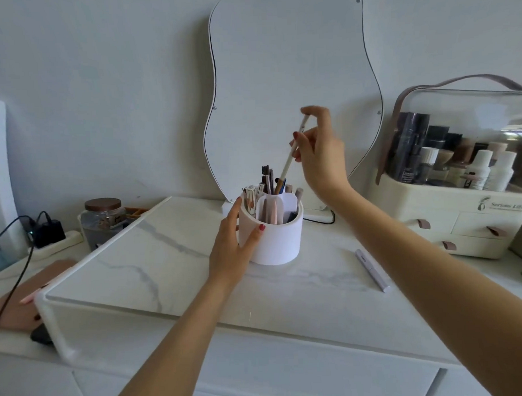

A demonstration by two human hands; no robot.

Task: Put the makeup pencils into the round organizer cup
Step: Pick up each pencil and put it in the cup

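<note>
A: A white makeup pencil is pinched between thumb and fingertips of the right hand, above the round organizer cup.

B: Its long axis is tilted, the upper end leaning up and to the right, the lower end pointed down-left into the cup's back compartment, among the brushes already stood there.

A: The cup's left wall is touched by the left hand, fingers nearly straight, thumb laid on the front.

B: A second pencil is seen lying flat on the marble tabletop, right of the cup and well apart from it, its length run from upper left to lower right.
</note>
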